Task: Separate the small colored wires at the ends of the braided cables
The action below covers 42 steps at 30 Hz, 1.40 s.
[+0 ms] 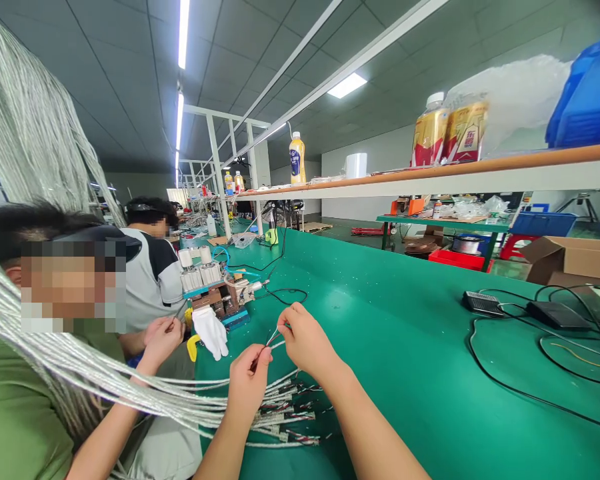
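My left hand (250,373) is closed, pinching the end of a cable where thin wires come out. Close by on the right, my right hand (307,340) is also closed, its fingertips on the thin wires (273,335), some dark and some pale. Below my hands, several silver braided cables (280,419) lie on the green table, their ends stripped to red, white and black wires. They run left into a thick bundle (105,380). What exactly sits between my fingertips is partly hidden.
A co-worker's hands (165,340) are at work on the left. Beyond my left hand stand a bench machine (213,287) and a white glove (210,331). Foot pedals (483,303) with black cords lie on the right. Bottles (297,160) stand on the overhead shelf (530,165).
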### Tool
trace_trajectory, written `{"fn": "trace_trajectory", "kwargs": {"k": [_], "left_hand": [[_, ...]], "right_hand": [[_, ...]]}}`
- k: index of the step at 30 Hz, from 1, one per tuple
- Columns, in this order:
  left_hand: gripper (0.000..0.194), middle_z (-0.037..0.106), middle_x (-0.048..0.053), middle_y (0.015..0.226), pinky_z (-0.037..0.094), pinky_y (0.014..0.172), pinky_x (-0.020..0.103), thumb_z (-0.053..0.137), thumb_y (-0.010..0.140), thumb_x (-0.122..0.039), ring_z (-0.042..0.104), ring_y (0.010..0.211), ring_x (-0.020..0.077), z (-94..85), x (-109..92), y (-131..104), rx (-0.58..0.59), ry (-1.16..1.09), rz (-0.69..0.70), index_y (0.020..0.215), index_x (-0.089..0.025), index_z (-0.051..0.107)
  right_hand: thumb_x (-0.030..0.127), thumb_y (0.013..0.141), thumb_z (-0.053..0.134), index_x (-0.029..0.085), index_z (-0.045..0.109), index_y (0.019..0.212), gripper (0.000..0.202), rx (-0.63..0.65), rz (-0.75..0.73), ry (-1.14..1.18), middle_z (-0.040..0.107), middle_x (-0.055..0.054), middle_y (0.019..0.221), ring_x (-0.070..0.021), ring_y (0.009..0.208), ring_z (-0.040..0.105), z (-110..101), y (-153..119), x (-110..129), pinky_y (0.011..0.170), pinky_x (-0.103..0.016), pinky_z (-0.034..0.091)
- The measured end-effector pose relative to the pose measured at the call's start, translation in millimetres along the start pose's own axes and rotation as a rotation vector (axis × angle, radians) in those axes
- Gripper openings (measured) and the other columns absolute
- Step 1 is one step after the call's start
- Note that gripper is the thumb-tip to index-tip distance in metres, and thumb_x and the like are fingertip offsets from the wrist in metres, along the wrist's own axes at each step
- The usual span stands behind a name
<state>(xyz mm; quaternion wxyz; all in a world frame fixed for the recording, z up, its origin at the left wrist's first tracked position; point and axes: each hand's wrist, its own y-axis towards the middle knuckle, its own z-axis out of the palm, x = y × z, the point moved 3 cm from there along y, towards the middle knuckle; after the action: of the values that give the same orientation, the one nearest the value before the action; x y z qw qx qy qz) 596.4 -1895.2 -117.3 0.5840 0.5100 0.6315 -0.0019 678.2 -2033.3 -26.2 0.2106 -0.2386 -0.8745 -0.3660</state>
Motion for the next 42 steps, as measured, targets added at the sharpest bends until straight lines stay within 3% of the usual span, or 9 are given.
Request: {"fn": "trace_trajectory", "kwargs": {"k": [9, 19, 23, 25, 28, 31, 34, 38, 42], "left_hand": [[0.04, 0.055, -0.001, 0.065, 0.032, 0.056, 0.023, 0.051, 0.092, -0.05, 0.045, 0.059, 0.0122, 0.8, -3.6, -1.3, 0.069, -0.034, 0.024, 0.071, -0.017, 0.061], [0.041, 0.056, 0.0, 0.066, 0.031, 0.058, 0.024, 0.05, 0.093, -0.051, 0.045, 0.06, 0.0128, 0.9, -4.3, 0.0, 0.042, -0.021, -0.003, 0.072, -0.017, 0.062], [0.043, 0.05, -0.002, 0.061, 0.028, 0.056, 0.024, 0.047, 0.094, -0.052, 0.041, 0.057, 0.0121, 1.0, -2.1, -0.2, 0.029, -0.028, -0.033, 0.071, -0.018, 0.061], [0.045, 0.051, -0.001, 0.062, 0.029, 0.057, 0.024, 0.044, 0.095, -0.052, 0.042, 0.058, 0.0125, 1.0, -1.1, 0.0, 0.024, -0.034, -0.04, 0.071, -0.018, 0.06], [0.046, 0.057, 0.0, 0.068, 0.033, 0.063, 0.025, 0.04, 0.097, -0.05, 0.048, 0.065, 0.0142, 0.7, -0.5, -0.2, 0.022, -0.044, -0.025, 0.071, -0.018, 0.06], [0.047, 0.057, 0.0, 0.068, 0.034, 0.065, 0.025, 0.038, 0.098, -0.05, 0.049, 0.065, 0.0143, 0.2, 0.9, -1.7, 0.011, -0.062, -0.025, 0.07, -0.018, 0.059], [0.047, 0.054, -0.001, 0.065, 0.032, 0.062, 0.025, 0.039, 0.098, -0.05, 0.046, 0.062, 0.0133, 0.2, 3.2, -2.7, 0.004, -0.084, -0.037, 0.07, -0.018, 0.059], [0.047, 0.055, 0.0, 0.065, 0.033, 0.061, 0.025, 0.04, 0.098, -0.05, 0.046, 0.061, 0.0133, 0.2, 4.3, -1.3, 0.007, -0.088, -0.038, 0.069, -0.018, 0.059], [0.048, 0.057, 0.001, 0.065, 0.034, 0.061, 0.025, 0.04, 0.097, -0.05, 0.048, 0.061, 0.0139, -0.6, 2.1, -0.6, 0.014, -0.083, -0.025, 0.069, -0.017, 0.061]], "right_hand": [[0.007, 0.089, 0.048, 0.019, 0.052, 0.086, 0.013, 0.009, 0.003, -0.047, 0.052, -0.001, 0.095, -0.0124, 0.078, 0.05, -2.8, -0.9, 3.1, 0.064, -0.024, 0.03], [0.008, 0.093, 0.041, 0.018, 0.057, 0.097, 0.019, -0.016, 0.062, 0.02, 0.058, -0.006, 0.1, -0.0163, 0.094, 0.057, -4.9, 2.0, -2.2, 0.078, -0.025, 0.039], [0.011, 0.092, 0.043, 0.017, 0.06, 0.092, 0.018, -0.019, 0.106, 0.047, 0.063, -0.007, 0.097, -0.0179, 0.09, 0.058, -5.3, 4.3, -6.9, 0.074, -0.027, 0.039], [0.017, 0.093, 0.045, 0.017, 0.06, 0.086, 0.016, 0.022, 0.147, 0.102, 0.065, -0.006, 0.089, -0.0173, 0.081, 0.058, -2.9, 4.8, -9.0, 0.069, -0.026, 0.039], [0.024, 0.094, 0.045, 0.018, 0.059, 0.09, 0.016, 0.22, 0.276, 0.309, 0.061, -0.001, 0.069, -0.014, 0.061, 0.057, 7.8, 2.9, -10.5, 0.055, -0.023, 0.038], [0.017, 0.089, 0.047, 0.017, 0.059, 0.097, 0.014, 0.34, 0.347, 0.503, 0.062, 0.0, 0.077, -0.0099, 0.052, 0.055, 18.5, -0.5, -7.9, 0.046, -0.019, 0.036], [0.015, 0.084, 0.052, 0.017, 0.059, 0.096, 0.014, 0.269, 0.316, 0.552, 0.062, -0.001, 0.091, -0.0073, 0.052, 0.055, 23.2, -0.1, -6.2, 0.045, -0.019, 0.037], [0.023, 0.084, 0.055, 0.019, 0.063, 0.093, 0.012, 0.158, 0.283, 0.543, 0.062, 0.001, 0.087, -0.0081, 0.05, 0.054, 23.0, 3.9, -7.4, 0.049, -0.021, 0.039], [0.026, 0.085, 0.056, 0.019, 0.064, 0.08, 0.011, 0.084, 0.21, 0.388, 0.062, 0.002, 0.074, -0.0108, 0.057, 0.053, 17.9, 5.9, -7.2, 0.054, -0.022, 0.037]]}}
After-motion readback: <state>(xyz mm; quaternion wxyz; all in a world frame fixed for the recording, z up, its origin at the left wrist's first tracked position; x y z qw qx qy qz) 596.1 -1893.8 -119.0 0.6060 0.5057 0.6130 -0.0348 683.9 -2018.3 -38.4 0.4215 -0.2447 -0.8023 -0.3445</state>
